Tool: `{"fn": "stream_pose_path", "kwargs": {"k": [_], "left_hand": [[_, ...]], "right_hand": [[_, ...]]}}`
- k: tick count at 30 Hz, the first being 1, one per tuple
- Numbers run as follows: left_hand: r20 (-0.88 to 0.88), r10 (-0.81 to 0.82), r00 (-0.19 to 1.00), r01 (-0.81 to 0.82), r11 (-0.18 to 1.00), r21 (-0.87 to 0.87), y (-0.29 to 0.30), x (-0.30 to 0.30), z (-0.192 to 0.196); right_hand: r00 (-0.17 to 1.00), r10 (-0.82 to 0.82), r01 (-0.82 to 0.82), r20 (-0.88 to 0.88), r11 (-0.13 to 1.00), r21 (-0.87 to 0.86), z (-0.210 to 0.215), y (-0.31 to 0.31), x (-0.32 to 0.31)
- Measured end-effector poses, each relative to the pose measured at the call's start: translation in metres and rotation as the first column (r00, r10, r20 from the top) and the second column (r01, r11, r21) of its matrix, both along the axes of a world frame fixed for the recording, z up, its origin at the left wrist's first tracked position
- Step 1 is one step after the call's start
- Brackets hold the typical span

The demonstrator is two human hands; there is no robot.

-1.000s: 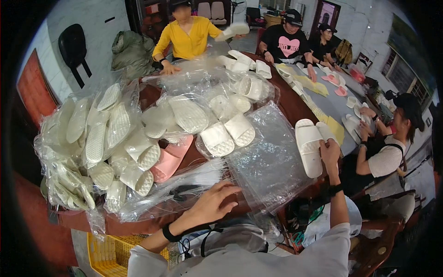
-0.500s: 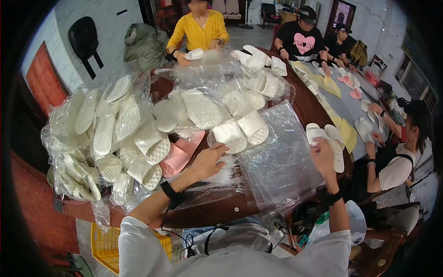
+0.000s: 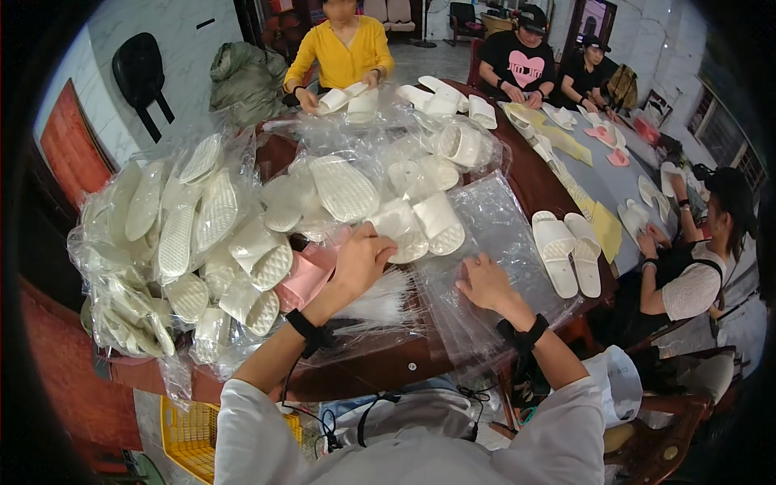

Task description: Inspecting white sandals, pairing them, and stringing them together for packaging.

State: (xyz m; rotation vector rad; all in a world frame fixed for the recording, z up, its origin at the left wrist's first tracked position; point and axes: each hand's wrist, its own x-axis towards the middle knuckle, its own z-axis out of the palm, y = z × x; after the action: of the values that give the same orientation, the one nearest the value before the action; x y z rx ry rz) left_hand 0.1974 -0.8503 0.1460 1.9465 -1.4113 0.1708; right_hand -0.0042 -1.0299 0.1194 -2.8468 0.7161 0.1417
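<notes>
A pair of white slippers (image 3: pixel 439 222) in clear plastic lies in front of me, at the near side of the pile. My left hand (image 3: pixel 361 257) is at its near left edge, fingers curled in; what they hold, if anything, is hidden. My right hand (image 3: pixel 487 284) rests over a stack of flat clear plastic bags (image 3: pixel 509 234), its fingers bent and somewhat apart, with nothing seen in them. Right of the bags, a loose pair of white slippers (image 3: pixel 556 250) stands side by side. A bundle of thin white strips (image 3: pixel 384 303) lies between my wrists.
Bagged white slippers (image 3: pixel 182 234) heap up at the left, with a pink slipper (image 3: pixel 307 275) among them. Across the table a person in yellow (image 3: pixel 339 56) handles white slippers. Other people work along a grey table (image 3: pixel 602 182) at right. A yellow crate (image 3: pixel 190 440) stands below.
My right hand has left the loose slippers and moved left onto the clear bags. The left hand has moved slightly up, its fingers curling in by the bagged slippers. The loose slippers now stand straighter.
</notes>
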Motion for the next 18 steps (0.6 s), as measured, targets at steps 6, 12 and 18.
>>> {"fn": "stream_pose_path", "kwargs": {"k": [6, 12, 18], "left_hand": [[-0.164, -0.016, 0.986, -0.015, 0.982, -0.187, 0.002, -0.01, 0.072], [-0.232, -0.104, 0.967, 0.06, 0.98, -0.19, 0.023, 0.002, 0.096], [-0.396, -0.188, 0.899, 0.052, 0.943, -0.33, 0.052, 0.032, 0.091]], "right_hand": [[0.774, -0.103, 0.098, 0.625, 0.994, 0.043, 0.008, 0.008, 0.011], [0.531, -0.196, 0.196, 0.825, 0.975, 0.105, 0.049, 0.015, 0.012], [0.498, 0.252, 0.096, 0.83, 0.935, -0.341, 0.101, 0.044, 0.006]]}}
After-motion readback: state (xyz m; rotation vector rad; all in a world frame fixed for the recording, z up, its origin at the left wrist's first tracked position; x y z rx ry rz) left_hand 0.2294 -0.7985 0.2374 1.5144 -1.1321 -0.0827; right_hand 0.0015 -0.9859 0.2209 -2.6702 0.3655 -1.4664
